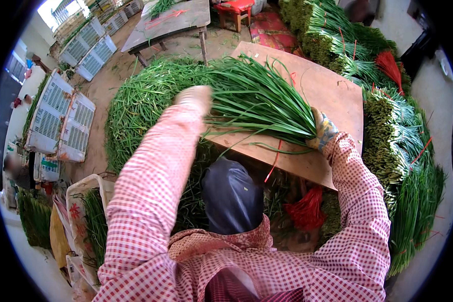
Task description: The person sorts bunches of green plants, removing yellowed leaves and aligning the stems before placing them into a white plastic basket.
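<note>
A bunch of long green leafy stalks, like garlic chives (264,102), lies fanned over a tan board (332,98). My right hand (322,130), in a patterned work glove, is closed around the bunch at its base end. My left hand (194,99) is blurred by motion at the far-left part of the leaves, beside a big heap of loose green leaves (147,102); its fingers cannot be made out. A red tie (273,160) hangs over the board's near edge, and another red tie (293,78) lies on the board beyond the bunch.
Tied bundles of chives (385,136) are stacked along the right. A bundle of red ties (307,209) lies below the board. White plastic crates (53,109) stand at the left, another table (181,19) and a red stool (236,9) farther off. People are partly visible at the edges.
</note>
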A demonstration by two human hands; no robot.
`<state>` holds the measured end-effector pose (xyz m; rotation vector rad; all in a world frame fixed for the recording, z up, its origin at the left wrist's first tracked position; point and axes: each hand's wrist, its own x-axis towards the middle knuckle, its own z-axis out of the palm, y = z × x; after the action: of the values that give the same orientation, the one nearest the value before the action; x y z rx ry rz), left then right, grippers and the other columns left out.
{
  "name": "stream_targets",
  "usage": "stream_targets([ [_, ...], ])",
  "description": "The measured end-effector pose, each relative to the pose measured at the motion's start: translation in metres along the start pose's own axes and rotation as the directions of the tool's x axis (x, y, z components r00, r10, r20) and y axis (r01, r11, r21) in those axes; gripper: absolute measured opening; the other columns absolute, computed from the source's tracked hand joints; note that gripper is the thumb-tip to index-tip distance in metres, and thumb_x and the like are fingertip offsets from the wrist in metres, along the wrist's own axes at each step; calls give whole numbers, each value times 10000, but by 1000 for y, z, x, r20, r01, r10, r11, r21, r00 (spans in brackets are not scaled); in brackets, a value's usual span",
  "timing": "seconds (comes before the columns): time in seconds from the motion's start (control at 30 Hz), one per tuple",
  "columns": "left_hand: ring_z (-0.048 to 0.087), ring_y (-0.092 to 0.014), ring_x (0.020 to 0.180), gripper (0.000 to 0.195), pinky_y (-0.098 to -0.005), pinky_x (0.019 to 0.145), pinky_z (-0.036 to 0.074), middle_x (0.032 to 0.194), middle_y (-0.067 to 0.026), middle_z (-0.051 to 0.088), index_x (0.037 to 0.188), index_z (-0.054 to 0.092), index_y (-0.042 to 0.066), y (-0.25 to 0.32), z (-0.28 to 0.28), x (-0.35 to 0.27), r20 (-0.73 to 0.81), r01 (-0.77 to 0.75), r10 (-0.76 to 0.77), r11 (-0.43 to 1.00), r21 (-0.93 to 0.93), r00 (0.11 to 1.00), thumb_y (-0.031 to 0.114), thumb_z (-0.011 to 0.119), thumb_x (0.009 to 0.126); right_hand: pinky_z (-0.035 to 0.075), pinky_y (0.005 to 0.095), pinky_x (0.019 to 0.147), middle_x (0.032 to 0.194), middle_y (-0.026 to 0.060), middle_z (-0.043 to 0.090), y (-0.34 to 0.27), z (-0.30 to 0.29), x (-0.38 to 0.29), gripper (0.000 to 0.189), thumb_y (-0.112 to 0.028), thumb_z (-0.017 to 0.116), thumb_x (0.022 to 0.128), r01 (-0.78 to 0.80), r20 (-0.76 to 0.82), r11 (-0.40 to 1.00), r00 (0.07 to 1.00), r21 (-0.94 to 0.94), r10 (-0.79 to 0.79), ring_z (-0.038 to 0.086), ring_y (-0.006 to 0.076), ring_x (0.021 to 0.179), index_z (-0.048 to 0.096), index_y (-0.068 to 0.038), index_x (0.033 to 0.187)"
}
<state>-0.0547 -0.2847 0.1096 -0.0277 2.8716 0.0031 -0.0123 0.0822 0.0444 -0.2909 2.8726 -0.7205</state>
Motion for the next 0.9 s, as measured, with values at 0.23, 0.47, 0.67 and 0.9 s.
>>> stream_targets([
  [0.23,582,-292,1086,349,-393,915,471,1180,-159,602,1234,545,82,-126,-6,-76,-178,252,-242,967,40,954,170,506,899,425,388,998,1334,191,431,-46,-33,-13,993,-238,787,651,-102,206,942,963,-320,175,485,352,1194,210,-123,1452],
  [0.47,650,-249,762,149,-336,697,543,818,-111,654,922,640,69,33,6,-75,-627,-696,558,718,35,544,162,639,806,265,428,1104,1412,165,365,-47,-35,-26,969,-390,776,647,20,138,787,987,-616,83,305,343,1335,276,-111,1429],
  [0.67,342,-294,1319,801,-468,1074,266,1420,-129,369,1382,370,177,181,23,-62,-374,-950,895,298,98,242,339,718,679,308,397,1086,1461,185,291,50,-1,21,902,-364,765,653,74,152,906,988,-416,-11,336,357,1316,330,-101,1397],
  [0.9,198,-297,1402,1181,-536,1108,170,1498,-115,267,1462,222,173,196,-5,5,290,-728,685,682,64,668,540,820,512,411,413,993,1281,204,483,-23,-13,-23,924,-235,794,590,35,94,966,996,-257,-11,486,385,1169,338,-76,1379],
])
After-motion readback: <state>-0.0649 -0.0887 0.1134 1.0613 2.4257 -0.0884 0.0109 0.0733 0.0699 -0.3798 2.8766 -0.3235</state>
